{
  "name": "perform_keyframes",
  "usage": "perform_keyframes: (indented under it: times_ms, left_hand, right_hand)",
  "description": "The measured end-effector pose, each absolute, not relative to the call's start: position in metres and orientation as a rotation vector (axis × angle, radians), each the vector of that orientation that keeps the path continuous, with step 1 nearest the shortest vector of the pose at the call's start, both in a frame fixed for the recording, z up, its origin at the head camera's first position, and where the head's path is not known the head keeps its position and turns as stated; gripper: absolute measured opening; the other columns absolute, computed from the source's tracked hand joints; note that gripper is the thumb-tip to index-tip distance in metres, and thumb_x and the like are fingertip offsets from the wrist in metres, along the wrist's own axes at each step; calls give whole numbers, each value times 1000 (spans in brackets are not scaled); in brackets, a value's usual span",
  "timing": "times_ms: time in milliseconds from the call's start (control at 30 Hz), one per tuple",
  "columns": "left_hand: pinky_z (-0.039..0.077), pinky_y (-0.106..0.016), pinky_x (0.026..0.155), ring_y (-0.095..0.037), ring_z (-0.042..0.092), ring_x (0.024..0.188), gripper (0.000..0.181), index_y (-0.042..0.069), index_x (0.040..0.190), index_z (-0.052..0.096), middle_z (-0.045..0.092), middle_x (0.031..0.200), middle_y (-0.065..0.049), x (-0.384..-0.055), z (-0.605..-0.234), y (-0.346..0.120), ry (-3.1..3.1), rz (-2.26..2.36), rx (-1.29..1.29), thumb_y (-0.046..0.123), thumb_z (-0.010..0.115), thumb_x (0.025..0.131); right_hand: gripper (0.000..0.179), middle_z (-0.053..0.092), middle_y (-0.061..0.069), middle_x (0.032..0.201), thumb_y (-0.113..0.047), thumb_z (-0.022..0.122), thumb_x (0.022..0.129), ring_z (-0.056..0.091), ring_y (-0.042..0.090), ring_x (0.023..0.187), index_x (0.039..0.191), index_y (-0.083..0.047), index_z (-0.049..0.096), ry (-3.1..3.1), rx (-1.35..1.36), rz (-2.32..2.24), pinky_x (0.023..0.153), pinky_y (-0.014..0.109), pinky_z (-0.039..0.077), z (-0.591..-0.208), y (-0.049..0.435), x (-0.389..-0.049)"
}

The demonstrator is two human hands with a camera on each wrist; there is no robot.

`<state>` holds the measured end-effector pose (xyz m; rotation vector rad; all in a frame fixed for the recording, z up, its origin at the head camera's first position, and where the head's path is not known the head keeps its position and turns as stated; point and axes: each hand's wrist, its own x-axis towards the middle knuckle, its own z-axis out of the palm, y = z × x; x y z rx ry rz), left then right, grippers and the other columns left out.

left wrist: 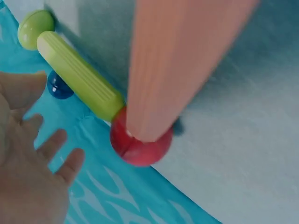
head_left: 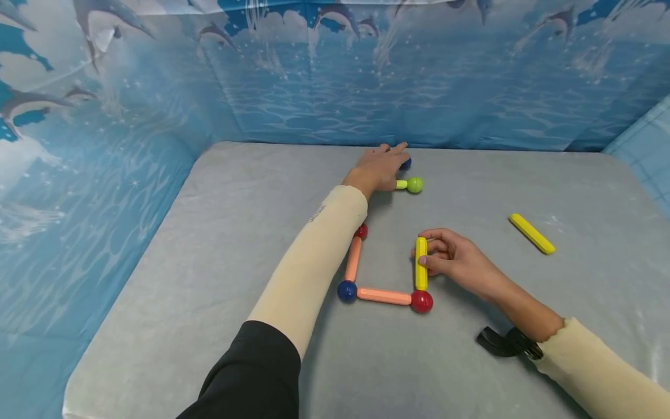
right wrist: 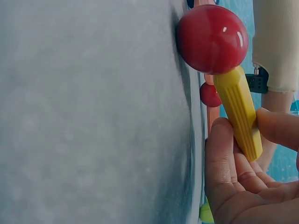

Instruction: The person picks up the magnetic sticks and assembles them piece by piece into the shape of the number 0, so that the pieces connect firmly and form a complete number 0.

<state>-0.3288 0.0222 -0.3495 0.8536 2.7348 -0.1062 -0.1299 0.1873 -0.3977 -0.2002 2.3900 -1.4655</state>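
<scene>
My right hand [head_left: 458, 262] pinches a yellow rod [head_left: 421, 265] between thumb and fingers. The near end of that rod meets a red ball [head_left: 421, 301], as the right wrist view also shows. From this ball an orange rod [head_left: 384, 296] runs to a blue ball [head_left: 348, 291], and another orange rod [head_left: 353, 259] leads on to a second red ball [head_left: 361, 231]. At the far edge, my left hand [head_left: 378, 169] reaches with spread fingers beside a loose blue ball [left wrist: 60, 85]. Close to it lies a green rod [left wrist: 79, 77] with a green ball [left wrist: 36, 29] at one end.
A loose yellow rod [head_left: 531, 234] lies on the grey table [head_left: 591, 279] at the right. A blue curtain with dolphins [head_left: 450, 99] hangs behind the table's far edge. My left forearm [head_left: 314, 256] crosses over part of the rod shape and hides some of it.
</scene>
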Motion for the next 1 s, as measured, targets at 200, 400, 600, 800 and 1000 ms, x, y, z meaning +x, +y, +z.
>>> perform_keyframes:
  times_ms: [200,400,600,800,1000]
  left_hand:
    - [28,-41,122,-22,28,150,58,28,158,25,20,166,5,-334,-356,18,2823,-155,870,28,47,104]
    - [42,-37,112,-23,42,141,56,29,156,30,25,162,-1,-336,-355,12,2881,-59,813,23,49,103]
    - [44,-30,106,-15,50,126,39,21,142,53,52,142,-1,-334,-362,10,2772,29,728,17,48,104]
    - [43,-29,107,-14,47,130,41,19,144,50,50,144,1,-337,-369,6,2798,210,690,14,49,103]
    - [44,-29,105,-16,52,121,40,18,144,50,52,138,-2,-332,-363,-2,2846,371,856,16,40,105]
  right_hand:
    - [55,64,19,116,-17,63,98,66,10,87,144,0,38,2401,-214,-1440,78,24,58,-394,185,-130]
    - [55,64,20,116,-15,63,97,66,10,86,144,0,39,2405,-212,-1440,78,24,58,-394,185,-130]
    - [54,65,20,116,-15,63,97,67,10,85,144,-1,40,2415,-203,-1428,77,24,58,-396,185,-129]
    - [53,64,21,118,-15,62,98,66,10,85,143,-1,39,2421,-207,-1444,77,24,58,-397,185,-130]
    - [51,63,22,125,-13,61,98,64,8,86,143,-1,39,2448,-180,-1440,76,24,57,-397,185,-133]
